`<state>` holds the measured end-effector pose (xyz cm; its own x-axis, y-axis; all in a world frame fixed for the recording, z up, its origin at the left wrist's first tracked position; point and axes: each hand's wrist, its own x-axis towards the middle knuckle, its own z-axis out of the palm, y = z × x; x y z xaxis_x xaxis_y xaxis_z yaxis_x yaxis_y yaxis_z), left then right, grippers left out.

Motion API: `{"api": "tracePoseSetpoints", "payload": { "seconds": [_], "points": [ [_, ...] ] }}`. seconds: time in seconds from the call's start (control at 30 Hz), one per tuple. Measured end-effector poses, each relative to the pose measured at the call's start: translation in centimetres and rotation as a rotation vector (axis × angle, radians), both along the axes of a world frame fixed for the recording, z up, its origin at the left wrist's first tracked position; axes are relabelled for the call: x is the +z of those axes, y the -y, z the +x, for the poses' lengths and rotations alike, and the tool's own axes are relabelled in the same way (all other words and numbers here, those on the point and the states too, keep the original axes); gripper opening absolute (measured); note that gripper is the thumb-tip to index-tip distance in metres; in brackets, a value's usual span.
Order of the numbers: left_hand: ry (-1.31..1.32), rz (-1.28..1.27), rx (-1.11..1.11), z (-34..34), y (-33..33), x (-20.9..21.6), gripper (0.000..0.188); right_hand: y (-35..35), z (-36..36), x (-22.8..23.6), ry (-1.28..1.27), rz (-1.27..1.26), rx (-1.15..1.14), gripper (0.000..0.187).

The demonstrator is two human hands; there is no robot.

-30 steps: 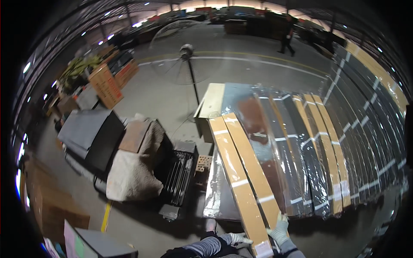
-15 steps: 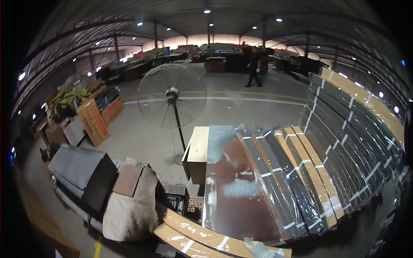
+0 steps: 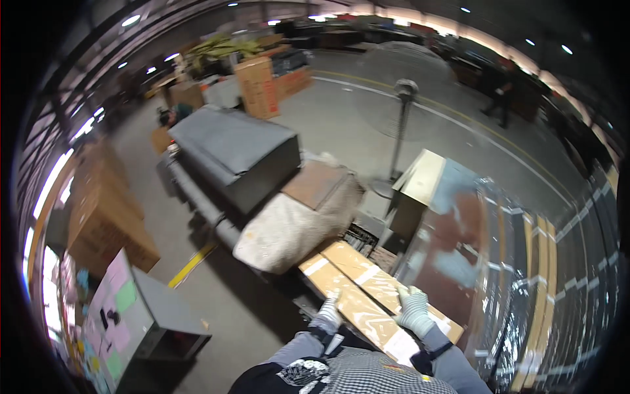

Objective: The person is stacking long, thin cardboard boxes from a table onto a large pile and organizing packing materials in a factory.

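Observation:
Two long flat cardboard-wrapped packs (image 3: 357,282) lie side by side in front of me, slanting from upper left to lower right. My left hand (image 3: 327,314), in a light glove, grips the near left edge of the packs. My right hand (image 3: 413,308), also gloved, rests on top of the packs near their right side, fingers curled over the surface. A white label (image 3: 401,343) shows on the near end.
A large stack of plastic-wrapped panels (image 3: 525,262) fills the right. A pale padded bundle (image 3: 289,223) and a grey box (image 3: 236,154) lie at left on a conveyor-like frame. A standing fan (image 3: 403,98), cardboard cartons (image 3: 259,85) and a grey cabinet (image 3: 141,315) stand around. A person (image 3: 499,98) walks far off.
The view has swung left and down. The two long packs have come off the wrapped stack and now lie slanted in front of me, with both hands on their near end.

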<state>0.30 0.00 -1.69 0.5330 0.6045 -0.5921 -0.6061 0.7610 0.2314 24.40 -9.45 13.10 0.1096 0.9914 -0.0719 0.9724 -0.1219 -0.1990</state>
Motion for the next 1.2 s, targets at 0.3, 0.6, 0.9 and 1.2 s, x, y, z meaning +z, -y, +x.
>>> {"api": "tracePoseSetpoints", "payload": {
  "seconds": [0.3, 0.6, 0.9, 1.2],
  "points": [
    [-0.179, -0.076, -0.028, 1.3, -0.9, -0.4, 0.082, -0.6, 0.2, -1.3, 0.063, -0.056, -0.02, 0.096],
    [-0.121, -0.091, 0.007, 0.5, -3.1, -0.2, 0.085, -3.3, -0.4, -0.5, 0.061, -0.073, 0.017, 0.094],
    [-0.241, -0.192, -0.011, -1.3, -4.1, 2.5, 0.059, -4.6, -1.3, -1.4, 0.017, -0.063, 0.018, 0.096],
    [-0.245, 0.207, 0.12, 0.0, -10.6, 0.1, 0.079, -12.0, -0.3, -3.0, -0.158, 0.338, -0.016, 0.051]
  ]
}}
